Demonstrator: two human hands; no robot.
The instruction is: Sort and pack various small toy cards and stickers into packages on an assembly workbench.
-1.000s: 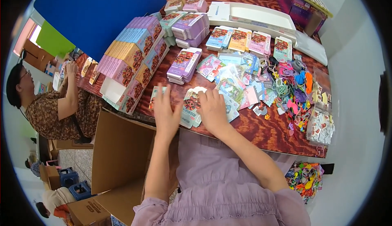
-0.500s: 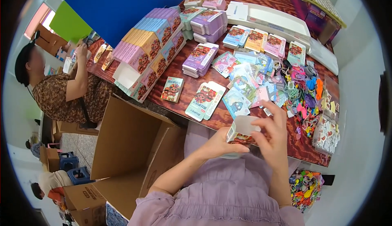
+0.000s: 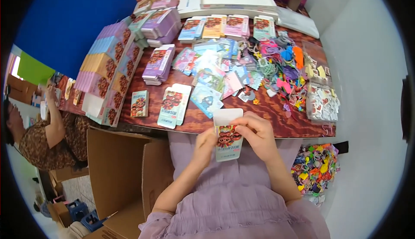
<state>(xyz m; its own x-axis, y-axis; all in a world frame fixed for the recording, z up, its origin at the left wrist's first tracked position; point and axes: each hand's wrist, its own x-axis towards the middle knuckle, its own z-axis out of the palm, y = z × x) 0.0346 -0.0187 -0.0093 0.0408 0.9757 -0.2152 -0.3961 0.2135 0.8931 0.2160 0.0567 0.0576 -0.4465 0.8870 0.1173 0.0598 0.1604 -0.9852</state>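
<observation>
Over my lap, just off the table's front edge, I hold a small pale green cardboard box (image 3: pixel 228 147) upright, red cartoon figures on its front and its white top flap raised. My left hand (image 3: pixel 205 146) is closed round its left side. At its upper right edge, the thumb and fingers of my right hand (image 3: pixel 256 135) pinch together by the opening; whether something small is between them I cannot tell. A flat pale green box (image 3: pixel 173 106) and a small filled-looking box (image 3: pixel 139 104) lie on the table ahead to the left.
Beyond my hands, picture cards (image 3: pixel 212 74) lie in a loose pile beside colourful small trinkets (image 3: pixel 285 72). Flat box stacks (image 3: pixel 159 64) and rows of boxes (image 3: pixel 108 62) stand left. A large open carton (image 3: pixel 116 170) is by my left side; a person (image 3: pixel 47 131) works beyond.
The box has turned so its printed front faces me, its flap upright. My right hand has come down from above onto its upper edge. The view has shifted to the right.
</observation>
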